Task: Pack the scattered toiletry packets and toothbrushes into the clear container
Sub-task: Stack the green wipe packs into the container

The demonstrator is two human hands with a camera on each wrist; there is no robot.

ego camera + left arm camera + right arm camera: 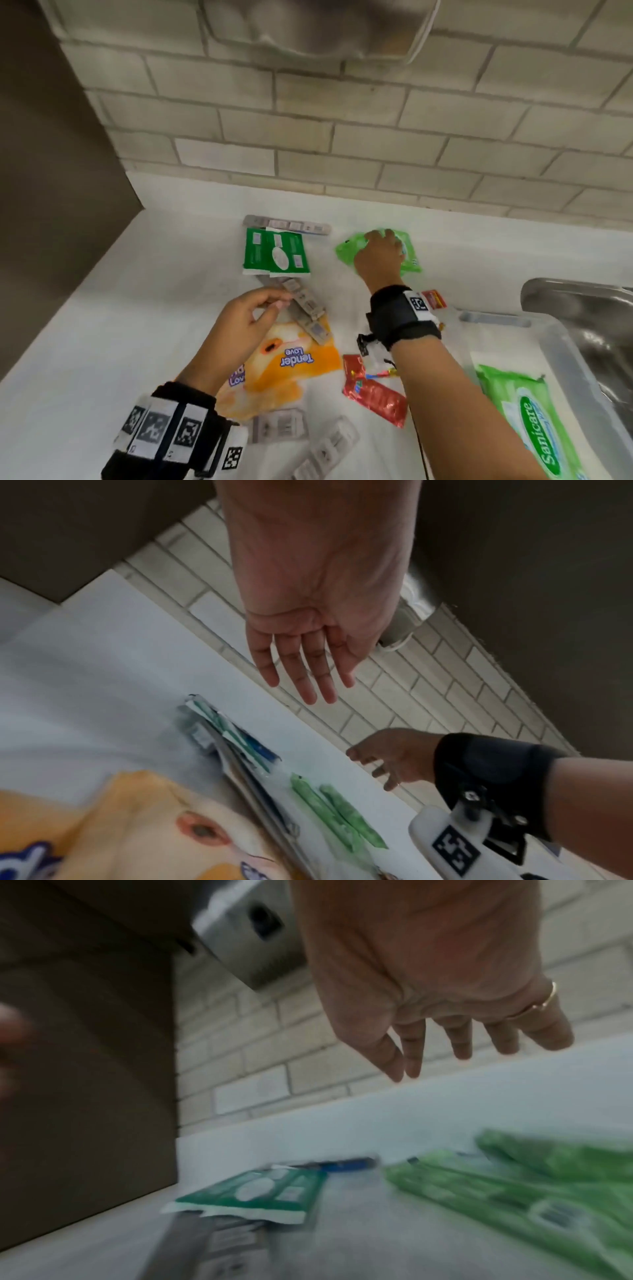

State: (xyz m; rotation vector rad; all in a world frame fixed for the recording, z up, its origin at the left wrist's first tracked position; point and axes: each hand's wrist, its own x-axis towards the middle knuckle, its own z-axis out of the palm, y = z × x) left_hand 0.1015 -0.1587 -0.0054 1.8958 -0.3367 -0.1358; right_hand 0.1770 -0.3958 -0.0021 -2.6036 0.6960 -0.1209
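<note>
Now, right hand (pixel 378 255): over the light green packet (pixel 409 262) at the far bench (pixel 102 342), fingers spread, not grasping it.
Left hand (pixel 248 313): released, loosely curled above the toothbrush pack (pixel 308 313).
Clear container (pixel 561 346): beside the sink (pixel 582 301), holding a wipes pack (pixel 527 418).

- orange wipes pack (pixel 294 370) said "Tender Love", upside down from the head view
- green wipes pack (pixel 534 421) in the clear container (pixel 561 346) read "Sanicare"
</note>
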